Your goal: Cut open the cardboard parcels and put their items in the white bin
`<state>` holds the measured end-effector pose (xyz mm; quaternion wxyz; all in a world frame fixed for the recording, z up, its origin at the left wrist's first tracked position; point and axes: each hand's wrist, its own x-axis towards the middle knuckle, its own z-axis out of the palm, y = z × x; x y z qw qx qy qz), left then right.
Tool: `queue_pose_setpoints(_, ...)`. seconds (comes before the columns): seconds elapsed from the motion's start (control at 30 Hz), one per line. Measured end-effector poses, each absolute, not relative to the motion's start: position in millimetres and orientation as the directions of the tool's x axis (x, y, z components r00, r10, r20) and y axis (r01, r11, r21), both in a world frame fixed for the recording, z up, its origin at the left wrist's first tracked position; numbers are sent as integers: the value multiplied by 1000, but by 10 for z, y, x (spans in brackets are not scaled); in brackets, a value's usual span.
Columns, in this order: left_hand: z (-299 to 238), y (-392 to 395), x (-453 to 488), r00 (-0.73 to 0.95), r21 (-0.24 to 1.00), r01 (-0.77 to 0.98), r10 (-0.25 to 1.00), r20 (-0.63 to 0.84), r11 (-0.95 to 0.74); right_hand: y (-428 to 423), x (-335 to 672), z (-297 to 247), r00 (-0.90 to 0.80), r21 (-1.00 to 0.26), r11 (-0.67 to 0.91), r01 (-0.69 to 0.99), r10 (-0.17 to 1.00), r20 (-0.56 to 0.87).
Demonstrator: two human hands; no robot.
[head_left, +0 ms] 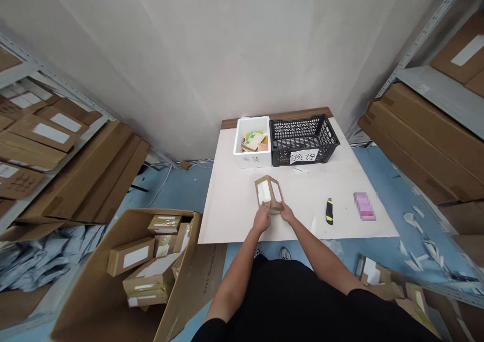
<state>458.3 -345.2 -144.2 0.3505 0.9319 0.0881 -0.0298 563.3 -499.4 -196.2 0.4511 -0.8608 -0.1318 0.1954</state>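
A small brown cardboard box [269,193] with a white label lies on the white table [234,206], near its front edge. My left hand [261,218] grips the box's near left end with curled fingers. My right hand [286,213] holds the near right end, fingers closed on it. Both forearms reach forward from my black shirt.
A white foam bin [252,155] of small items and an empty black crate [302,140] stand at the table's back. A black-and-yellow utility knife [329,211] and a pink item [364,206] lie to the right. A large carton [113,291] of small boxes sits on the floor, left. Shelves of cartons flank both sides.
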Motion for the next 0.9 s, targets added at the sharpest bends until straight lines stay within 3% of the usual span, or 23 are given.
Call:
queue_pose_setpoints(0.13, -1490, -3627, 4778, 970, 615, 63, -97, -223, -786, -5145, 5684, -1893, 886, -818, -575, 19, 390, -253)
queue_pose_setpoints(0.27, -1326, -3467, 5202, 951, 565, 13, -164, -261, -825, -5263, 5895, -1640, 901, -835, -544, 78, 397, -175)
queue_pose_setpoints(0.37, -1173, -3202, 5612, 954, 454, 119, -26, -299, -883, -5467, 6086, -1438, 919, -815, -574, 76, 358, -166)
queue_pose_setpoints(0.47, -1168, -2993, 5959, 883, 319, 285, 119, -454, -904, -5842, 6226, -1346, 946, -794, -604, 75, 295, -136)
queue_pose_setpoints(0.67, -1418, -2896, 6167, 819, 241, 296, 116, -561, -924, -6797, 6362, -1547, 975, -707, -704, -68, 104, -197)
queue_pose_setpoints(0.9, -1532, -2916, 6167, 801, 229, 330, 143, -581, -916, -7164, 6393, -2121, 908, -543, -776, -321, -88, -410)
